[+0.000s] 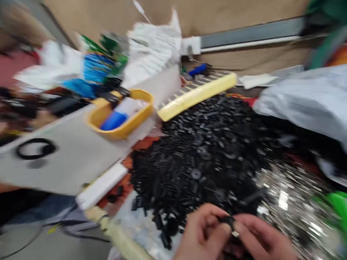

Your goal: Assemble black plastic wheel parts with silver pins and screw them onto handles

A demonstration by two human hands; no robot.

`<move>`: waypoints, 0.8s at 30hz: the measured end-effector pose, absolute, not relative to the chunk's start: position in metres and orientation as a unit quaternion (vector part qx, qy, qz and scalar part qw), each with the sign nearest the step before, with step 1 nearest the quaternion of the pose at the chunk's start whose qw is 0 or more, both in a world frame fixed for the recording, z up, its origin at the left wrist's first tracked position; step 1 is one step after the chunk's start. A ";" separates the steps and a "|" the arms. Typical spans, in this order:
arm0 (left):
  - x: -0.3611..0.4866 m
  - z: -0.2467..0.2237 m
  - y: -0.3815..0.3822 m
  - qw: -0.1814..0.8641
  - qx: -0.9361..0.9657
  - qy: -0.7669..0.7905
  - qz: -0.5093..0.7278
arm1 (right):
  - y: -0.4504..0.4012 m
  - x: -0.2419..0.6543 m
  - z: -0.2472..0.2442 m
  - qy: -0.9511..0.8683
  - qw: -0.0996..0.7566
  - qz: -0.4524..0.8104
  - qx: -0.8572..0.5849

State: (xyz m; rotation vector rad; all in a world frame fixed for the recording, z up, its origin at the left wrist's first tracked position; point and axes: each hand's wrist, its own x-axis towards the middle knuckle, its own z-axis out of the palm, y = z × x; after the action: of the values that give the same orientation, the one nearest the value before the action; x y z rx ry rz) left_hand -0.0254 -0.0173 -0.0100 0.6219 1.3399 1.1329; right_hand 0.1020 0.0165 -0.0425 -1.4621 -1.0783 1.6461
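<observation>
Though the blue packet [97, 69] blurs past reading, hands [203, 240] pinching a black part [228, 221]

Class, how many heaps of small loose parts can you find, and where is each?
2: the black heap in the middle, and the shiny metallic heap to its right. Others may be hidden under the white bag.

Both hands [234, 242] pinch a black part [228, 221] (small, blurred).
</observation>
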 end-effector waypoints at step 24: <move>-0.037 0.008 -0.013 0.631 0.261 0.585 0.438 | 0.026 0.094 0.006 -0.316 0.316 0.732 -0.515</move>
State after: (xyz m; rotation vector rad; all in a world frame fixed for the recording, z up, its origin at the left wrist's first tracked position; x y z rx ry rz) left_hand -0.0366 -0.0133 0.0084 0.5967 1.3396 1.0017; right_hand 0.0944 0.0261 0.0055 -1.3548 -0.8315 1.9270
